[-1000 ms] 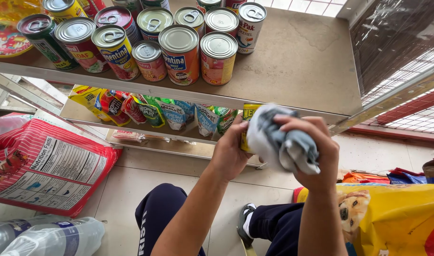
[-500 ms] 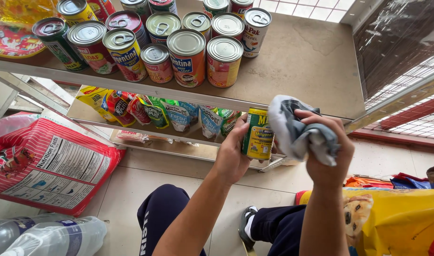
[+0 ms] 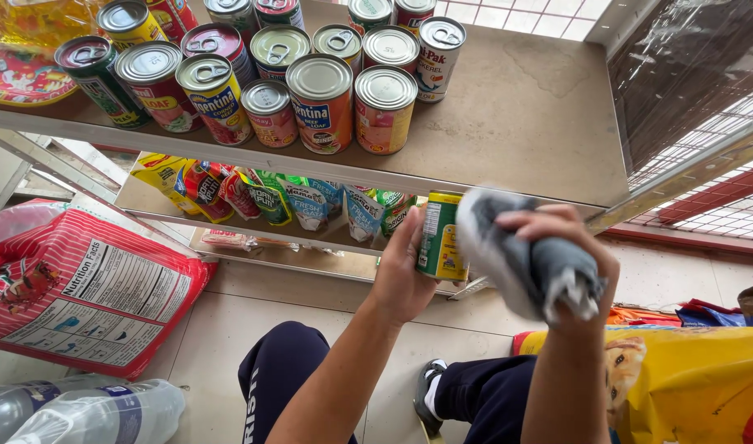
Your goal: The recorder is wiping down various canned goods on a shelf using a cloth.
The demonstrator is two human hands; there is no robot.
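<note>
Since the earlier frame, your right hand has drawn its grey cloth slightly right, exposing more of the green and yellow can. Your left hand is clamped around that can, upright, just below the near edge of the upper shelf. Right fingers are bunched tight on the cloth, touching the can's right side. Tins stand far left on that shelf.

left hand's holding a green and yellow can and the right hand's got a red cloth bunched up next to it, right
Not quite. The cloth in the right hand is grey, not red, as the head view shows. The rest holds: the left hand holds a green and yellow can, and the cloth is bunched up beside it.
</note>
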